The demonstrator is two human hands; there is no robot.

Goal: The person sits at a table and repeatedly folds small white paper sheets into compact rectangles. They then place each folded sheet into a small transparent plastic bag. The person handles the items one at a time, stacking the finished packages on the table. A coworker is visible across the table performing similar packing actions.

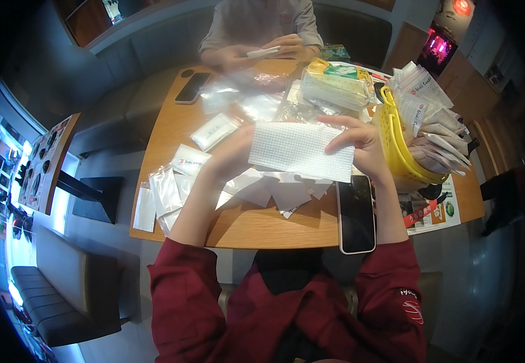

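A white embossed paper napkin (292, 148), folded into a rectangle, is held up above the table in front of me. My right hand (362, 145) pinches its right end, the thumb lying across the front. At the napkin's left end is my left hand (233, 151), blurred, its fingers hidden behind the paper. Below my hands lie several loose white paper pieces (289, 190). Left of my left forearm are clear plastic sleeves (165, 190) and a small white printed packet (190, 160). Another wrapped white packet (215, 131) lies just beyond my left hand.
A phone (357, 215) lies by my right forearm. The yellow basket (395, 142), full of packets, stands at right on a printed sheet (435, 218). Beyond my hands is a plastic-wrapped napkin pack (338, 85). Across the table, a person (262, 30) holds a white packet; another phone (193, 88) lies nearby.
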